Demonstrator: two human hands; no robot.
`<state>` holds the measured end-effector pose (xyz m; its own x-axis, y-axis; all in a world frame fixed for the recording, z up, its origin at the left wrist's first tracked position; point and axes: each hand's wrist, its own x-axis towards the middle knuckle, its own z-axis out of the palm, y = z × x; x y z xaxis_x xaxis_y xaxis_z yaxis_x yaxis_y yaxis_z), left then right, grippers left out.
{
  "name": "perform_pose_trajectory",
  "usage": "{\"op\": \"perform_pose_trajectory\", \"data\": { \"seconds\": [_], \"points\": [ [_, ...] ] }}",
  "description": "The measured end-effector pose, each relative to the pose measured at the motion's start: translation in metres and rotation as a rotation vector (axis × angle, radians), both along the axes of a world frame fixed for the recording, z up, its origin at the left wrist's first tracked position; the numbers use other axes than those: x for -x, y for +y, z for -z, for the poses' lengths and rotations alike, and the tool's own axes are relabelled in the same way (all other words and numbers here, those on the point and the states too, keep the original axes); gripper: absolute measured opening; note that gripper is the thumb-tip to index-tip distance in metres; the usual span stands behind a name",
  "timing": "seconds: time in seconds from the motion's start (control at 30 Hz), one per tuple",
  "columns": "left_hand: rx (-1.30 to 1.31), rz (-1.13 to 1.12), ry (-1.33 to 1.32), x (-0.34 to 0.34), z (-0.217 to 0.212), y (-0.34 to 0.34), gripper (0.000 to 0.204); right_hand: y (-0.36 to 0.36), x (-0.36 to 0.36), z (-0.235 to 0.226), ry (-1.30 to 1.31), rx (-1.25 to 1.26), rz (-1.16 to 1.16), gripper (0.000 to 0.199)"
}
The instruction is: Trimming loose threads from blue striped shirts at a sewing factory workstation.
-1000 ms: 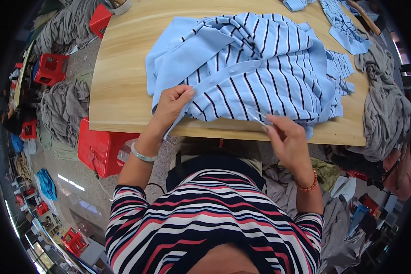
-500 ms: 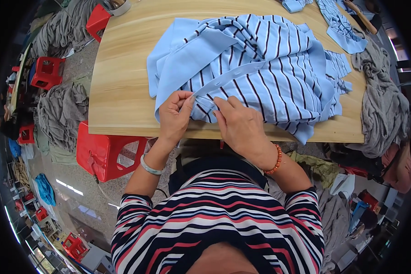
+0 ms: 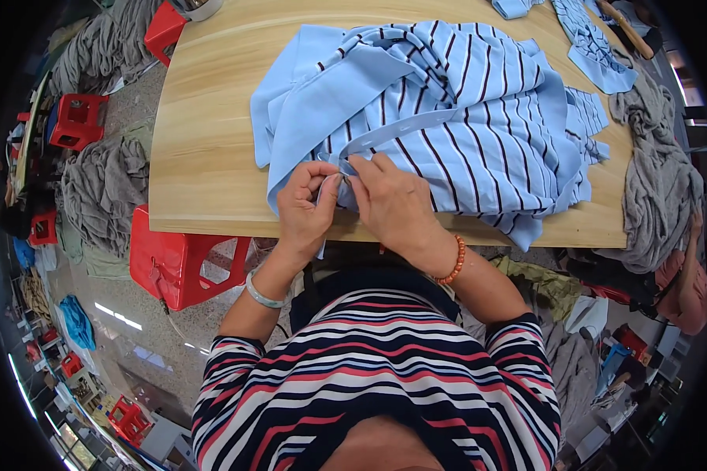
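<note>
A light blue knit garment with dark and white stripes lies bunched on the wooden table. Wide plain blue bands fold across its left part, and a narrow plain blue placket curves down to my fingers. My left hand pinches the garment's near edge between thumb and forefinger, above the table's front edge. Close beside it, my right hand is closed on the same edge, its thumb and fingertips almost touching the left ones. The exact spot gripped is mostly hidden by the fingers.
More blue striped pieces lie at the far right of the table. Grey cloth heaps hang by the right edge, with another grey pile on the left. A red stool stands under the left front corner. Another person's arm shows at right.
My right hand has moved left to meet my left hand. The placket's near end is drawn up between the fingers, and a bit of cloth now hangs below my left hand.
</note>
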<state>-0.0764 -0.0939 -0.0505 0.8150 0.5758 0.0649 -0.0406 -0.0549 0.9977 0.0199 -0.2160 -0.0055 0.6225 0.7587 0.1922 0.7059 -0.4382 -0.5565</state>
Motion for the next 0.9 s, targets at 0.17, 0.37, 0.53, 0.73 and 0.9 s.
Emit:
{"op": "perform_pose_trajectory", "data": {
  "seconds": [0.17,0.37,0.53,0.73,0.9],
  "points": [
    [0.038,0.027,0.070,0.008,-0.007,0.001,0.044,-0.009,-0.003,0.002,0.046,-0.106,0.013,0.023],
    [-0.101,0.036,0.134,0.007,-0.003,0.002,0.013,-0.007,0.005,-0.006,0.041,-0.101,0.027,0.024],
    [-0.124,0.078,0.131,0.011,-0.005,0.007,0.014,0.001,0.003,-0.002,0.004,-0.073,0.038,0.022],
    [0.130,0.003,0.180,0.031,0.007,0.025,0.013,-0.027,-0.006,0.002,0.091,-0.072,-0.008,0.020],
    [0.336,-0.093,0.057,0.029,0.018,0.035,0.013,-0.067,0.007,-0.023,0.134,0.004,-0.037,0.023]
  ]
}}
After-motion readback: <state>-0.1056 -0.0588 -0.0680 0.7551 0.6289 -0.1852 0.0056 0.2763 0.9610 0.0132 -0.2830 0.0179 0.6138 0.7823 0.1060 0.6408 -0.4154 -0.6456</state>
